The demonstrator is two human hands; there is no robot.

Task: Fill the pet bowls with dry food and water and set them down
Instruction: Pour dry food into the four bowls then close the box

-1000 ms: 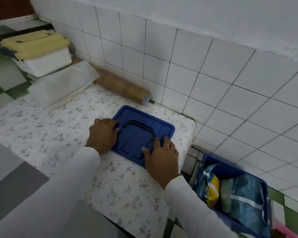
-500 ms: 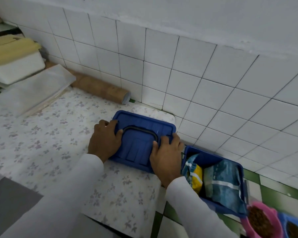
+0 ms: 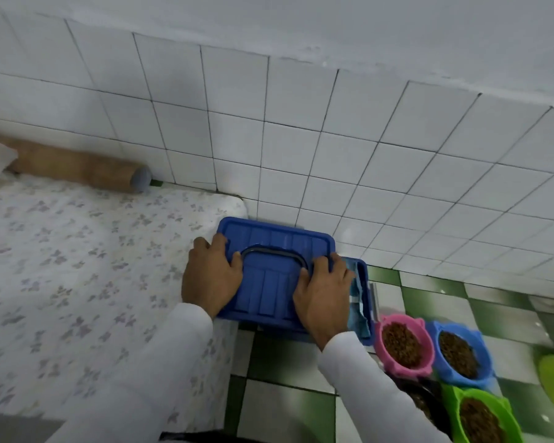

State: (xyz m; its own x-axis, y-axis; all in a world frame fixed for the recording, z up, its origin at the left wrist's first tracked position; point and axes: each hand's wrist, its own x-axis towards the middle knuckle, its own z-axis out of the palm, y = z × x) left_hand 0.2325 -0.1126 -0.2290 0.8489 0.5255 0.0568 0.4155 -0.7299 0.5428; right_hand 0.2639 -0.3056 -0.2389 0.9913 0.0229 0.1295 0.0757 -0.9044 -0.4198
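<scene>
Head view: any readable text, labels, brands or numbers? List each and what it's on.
None readable.
Teal food bag showing at the edge of the blue plastic storage box: pale band, any print too blurred to read.
Blue plastic lid held by the left hand and right hand: moulded ribs only.
Pink, blue and green plastic pet bowls: no markings visible.

The counter (image 3: 77, 282) has a flowered cover, and a brown roll (image 3: 77, 169) lies on it at the wall. On the green-and-white floor (image 3: 285, 410) stand a pink bowl (image 3: 403, 345), a blue bowl (image 3: 458, 353) and a green bowl (image 3: 480, 417), all with dry food.
</scene>
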